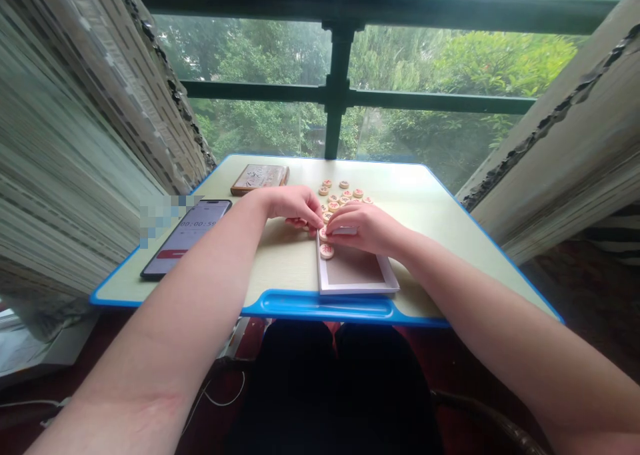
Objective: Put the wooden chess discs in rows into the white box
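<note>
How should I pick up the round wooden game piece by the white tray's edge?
Pinch the round wooden game piece by its thin rim, coming from above on the near side. It lies flat, so its face gives no hold, and the right hand crowds the far side.

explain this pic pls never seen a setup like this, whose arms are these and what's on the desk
This picture comes from a camera worn on a person's head, looking forward and down, so the arms are that person's own. No machine is involved. The blue-edged desk stands by a window. On it lie round wooden xiangqi (Chinese chess) pieces with red characters, a shallow white-framed tray, a flat wooden box and a smartphone showing a timer. The left hand and right hand meet at the tray's far edge, among the pieces. Their fingers hide too much to tell whether either is holding one.
</note>
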`<state>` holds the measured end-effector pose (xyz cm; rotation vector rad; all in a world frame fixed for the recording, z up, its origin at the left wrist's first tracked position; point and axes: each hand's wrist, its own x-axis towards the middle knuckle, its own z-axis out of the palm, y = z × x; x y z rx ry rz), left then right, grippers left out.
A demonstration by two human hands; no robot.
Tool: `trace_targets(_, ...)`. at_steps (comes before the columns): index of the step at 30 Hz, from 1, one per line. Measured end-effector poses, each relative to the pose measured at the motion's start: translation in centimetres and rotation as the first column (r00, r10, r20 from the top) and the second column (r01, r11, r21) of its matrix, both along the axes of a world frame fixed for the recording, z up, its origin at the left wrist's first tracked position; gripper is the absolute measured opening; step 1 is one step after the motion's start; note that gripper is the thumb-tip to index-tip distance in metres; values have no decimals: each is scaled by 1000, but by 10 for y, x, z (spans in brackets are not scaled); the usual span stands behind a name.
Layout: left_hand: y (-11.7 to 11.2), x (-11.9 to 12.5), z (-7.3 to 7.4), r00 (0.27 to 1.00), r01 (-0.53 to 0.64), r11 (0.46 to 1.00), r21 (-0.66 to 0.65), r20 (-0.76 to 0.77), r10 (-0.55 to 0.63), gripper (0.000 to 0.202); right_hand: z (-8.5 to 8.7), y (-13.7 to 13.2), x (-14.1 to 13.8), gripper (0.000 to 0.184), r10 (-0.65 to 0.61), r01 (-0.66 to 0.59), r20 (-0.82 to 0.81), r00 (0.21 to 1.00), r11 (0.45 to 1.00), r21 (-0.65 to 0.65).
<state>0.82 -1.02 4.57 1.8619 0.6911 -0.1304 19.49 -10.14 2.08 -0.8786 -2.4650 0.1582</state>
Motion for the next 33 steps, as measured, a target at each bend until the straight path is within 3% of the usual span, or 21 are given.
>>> trace_targets(25,-1,0,0,1000,15,999,-35,10,-15,21,2,-2,-1,16,-24,23,-32,999,1000,-21)
trace_targets(33,-4,0,1,998,-65,998,-6,8,65,19,5,-5,-3,16,-46,46,-4,999,999,-7)
